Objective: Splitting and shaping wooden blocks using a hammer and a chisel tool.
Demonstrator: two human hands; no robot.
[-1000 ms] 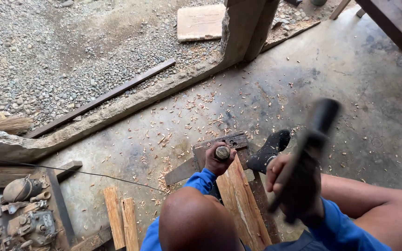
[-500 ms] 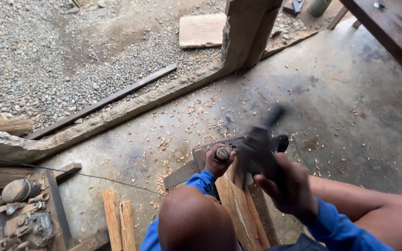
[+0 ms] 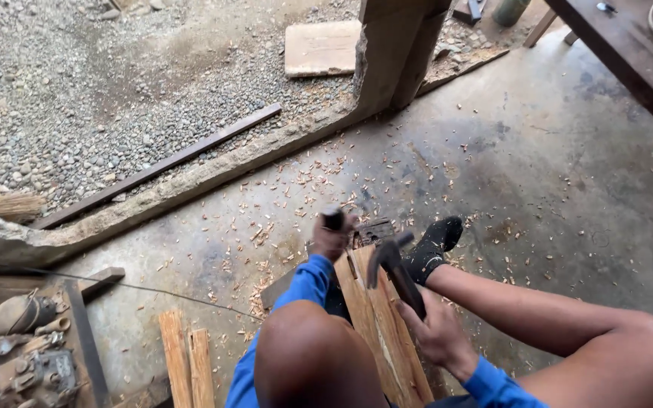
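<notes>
Two hands were at work on one plank (image 3: pixel 378 317), which lay lengthwise between the person's legs and pointed away from the body. The left hand (image 3: pixel 332 239) was closed around a chisel (image 3: pixel 332 217), fingers wrapped tight on the handle with only the butt end showing above the fist. It stood near the plank's far end, held roughly upright, a posture that left the butt exposed from above. The blade was hidden by the hand, so its contact with the wood could not be confirmed.

The right hand (image 3: pixel 438 332) gripped the lower handle of a hammer (image 3: pixel 391 266), fingers curled shut around it. The head was just above the plank, short of the chisel and apart from it. A low grip on the handle suited a long swing.

A foot in a black sock (image 3: pixel 432 245) rested at the plank's far right edge, seemingly pinning the work against the concrete floor (image 3: pixel 553 196). The dark block (image 3: pixel 376 229) under the far end appeared to raise it off the ground.

Wood chips (image 3: pixel 296 198) were scattered thickly around the far end, consistent with cutting there. Two short boards (image 3: pixel 187 363) lay to the left, well apart, beside a cluster of metal parts (image 3: pixel 28 355).
</notes>
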